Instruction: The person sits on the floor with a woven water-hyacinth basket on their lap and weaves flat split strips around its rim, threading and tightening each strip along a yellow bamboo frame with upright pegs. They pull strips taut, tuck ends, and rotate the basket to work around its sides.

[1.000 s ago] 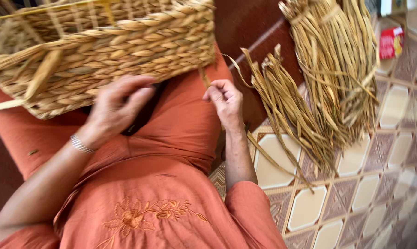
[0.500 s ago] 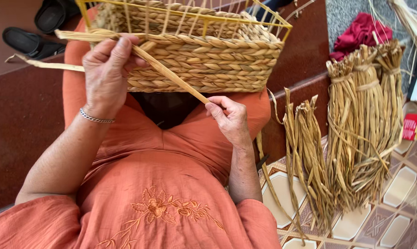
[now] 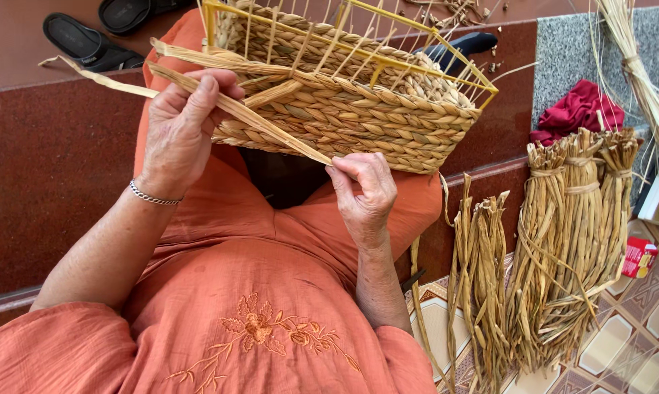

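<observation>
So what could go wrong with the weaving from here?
The strand is pinched only at the right hand fingertips, so it may slip and slacken the row. The basket rests tilted on the lap, steadied by the left hand, and could tip. The bare frame wires might catch fingers.

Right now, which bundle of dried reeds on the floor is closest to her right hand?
The shorter, leftmost bundle, leaning against the step just beside her right hand's forearm; the taller tied bundles stand farther right.

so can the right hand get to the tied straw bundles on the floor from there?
Probably yes. The right hand is pinching a straw strand at the basket; the bundles stand on its side with nothing between, though it would have to let go.
</observation>
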